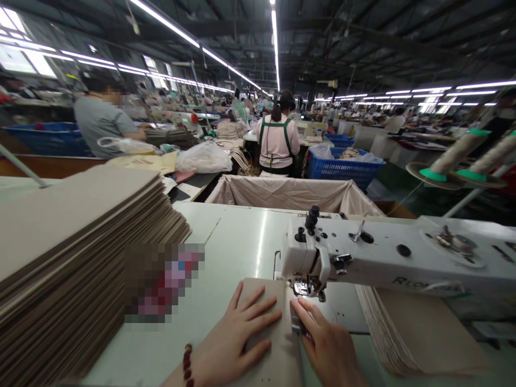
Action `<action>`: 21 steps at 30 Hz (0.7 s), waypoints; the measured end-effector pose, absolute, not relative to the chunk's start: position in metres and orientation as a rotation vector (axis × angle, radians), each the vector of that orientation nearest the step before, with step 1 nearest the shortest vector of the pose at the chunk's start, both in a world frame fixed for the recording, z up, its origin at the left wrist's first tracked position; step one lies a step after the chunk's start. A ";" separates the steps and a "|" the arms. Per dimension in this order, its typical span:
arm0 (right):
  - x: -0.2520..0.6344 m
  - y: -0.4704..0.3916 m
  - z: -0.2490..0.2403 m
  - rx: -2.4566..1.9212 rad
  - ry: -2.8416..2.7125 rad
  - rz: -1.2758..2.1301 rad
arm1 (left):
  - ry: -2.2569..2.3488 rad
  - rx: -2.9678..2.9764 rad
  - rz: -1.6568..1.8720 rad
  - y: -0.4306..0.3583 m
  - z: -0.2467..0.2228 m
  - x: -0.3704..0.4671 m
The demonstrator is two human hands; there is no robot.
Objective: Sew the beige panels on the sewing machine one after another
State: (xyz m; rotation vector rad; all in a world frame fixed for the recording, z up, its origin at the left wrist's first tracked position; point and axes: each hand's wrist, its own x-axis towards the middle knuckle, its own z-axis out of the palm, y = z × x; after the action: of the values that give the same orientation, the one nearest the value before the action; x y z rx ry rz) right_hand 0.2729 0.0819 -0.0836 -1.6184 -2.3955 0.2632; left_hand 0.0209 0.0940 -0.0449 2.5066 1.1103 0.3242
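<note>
A beige fabric panel [262, 371] lies on the pale sewing table, its far edge reaching the presser foot [300, 288] of a white sewing machine [314, 252]. Spread fingers of my left hand [242, 336] press flat on the panel, left of the needle area. My right hand [328, 338] is at the panel's right edge, just in front of the presser foot. Its fingers are drawn together beside a small metal piece [297, 324]; what they grip is mostly hidden under them. A beaded bracelet [187, 365] circles my left wrist.
A tall stack of beige panels [80, 231] stands at left, a smaller stack [423, 333] under the machine arm. Behind the table is a cloth-lined bin [282, 191]. Thread cones [455, 156] stand at right. Two co-workers [278, 137] sit ahead, near a blue crate [342, 169].
</note>
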 end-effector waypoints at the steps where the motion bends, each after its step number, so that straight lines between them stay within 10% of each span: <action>1: 0.273 0.082 -0.084 -1.621 -2.395 0.261 | 1.112 2.505 0.322 0.094 -0.045 0.021; 21: 0.276 0.080 -0.085 -1.594 -2.404 0.282 | 1.128 2.498 0.371 0.093 -0.048 0.020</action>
State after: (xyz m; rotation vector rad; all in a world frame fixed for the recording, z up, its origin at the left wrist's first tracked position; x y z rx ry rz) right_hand 0.2764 0.0804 -0.0852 -1.5943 -2.4042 0.2824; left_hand 0.0198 0.0927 -0.0479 2.4976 1.1285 0.3711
